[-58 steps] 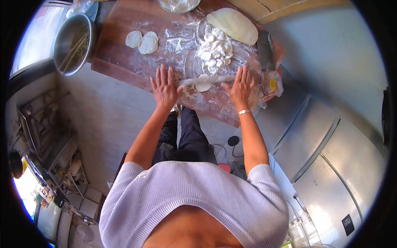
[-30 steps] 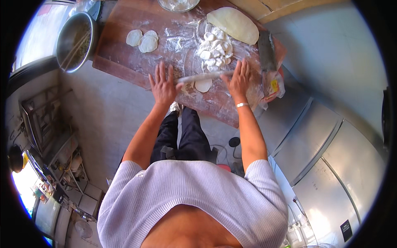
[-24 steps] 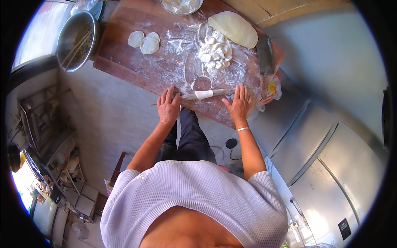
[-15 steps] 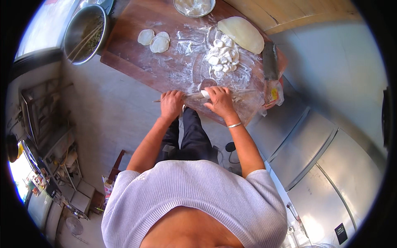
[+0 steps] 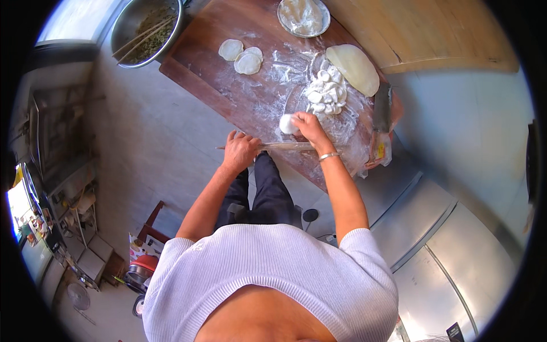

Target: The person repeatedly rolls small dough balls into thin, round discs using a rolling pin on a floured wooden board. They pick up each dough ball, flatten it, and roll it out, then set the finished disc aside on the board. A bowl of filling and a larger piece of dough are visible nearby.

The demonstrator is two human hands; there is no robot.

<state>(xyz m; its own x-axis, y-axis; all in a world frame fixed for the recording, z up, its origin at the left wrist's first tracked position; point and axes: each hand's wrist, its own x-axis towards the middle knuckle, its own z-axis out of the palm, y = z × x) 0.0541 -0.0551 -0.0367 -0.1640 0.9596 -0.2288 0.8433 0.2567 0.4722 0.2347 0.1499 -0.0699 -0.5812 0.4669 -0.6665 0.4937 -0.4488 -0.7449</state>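
Observation:
My left hand (image 5: pixel 241 151) is closed round the left end of a thin wooden rolling pin (image 5: pixel 288 146), which lies crosswise at the board's near edge. With its fingers pinched, my right hand (image 5: pixel 310 129) holds the edge of a small white dough round (image 5: pixel 289 123) just beyond the pin. A heap of floured dough pieces (image 5: pixel 327 94) is past my right hand. Farther left on the wooden board (image 5: pixel 213 74) are several flat dough wrappers (image 5: pixel 248 62), partly overlapping. A large pale slab of dough (image 5: pixel 354 68) rests at the right.
A steel bowl (image 5: pixel 178 34) of chopped green filling with chopsticks stands off the board's far left. A bowl of flour (image 5: pixel 303 18) is at the far edge. At the right edge lies a broad cleaver-like blade (image 5: pixel 382 108), beside a plastic bag (image 5: pixel 382 151). Steel cabinet doors (image 5: pixel 424 228) stand lower right.
My right hand has come off the rolling pin and now pinches the dough round. My left hand stays on the pin. The whole view has shifted, with the board appearing farther right.

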